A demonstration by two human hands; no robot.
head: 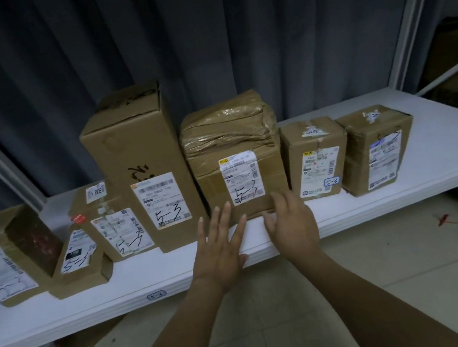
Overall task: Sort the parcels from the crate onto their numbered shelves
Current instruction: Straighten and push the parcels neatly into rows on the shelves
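Standing upright at 12 o'clock: taped parcel [236, 154]. Left hand [220, 247], right hand [290, 223] equally near, flat against lower front, clasping nothing.

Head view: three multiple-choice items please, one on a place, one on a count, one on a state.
1. The tall box stands where from the taped box? A left, B right, C behind.
2. Boxes right of the taped box: A one, B two, C four.
3. The left hand and right hand are: A fists, B open, C gripping parcels.
1 A: it stands at its left side. 2 B: two small boxes stand there. 3 B: both show straight fingers.
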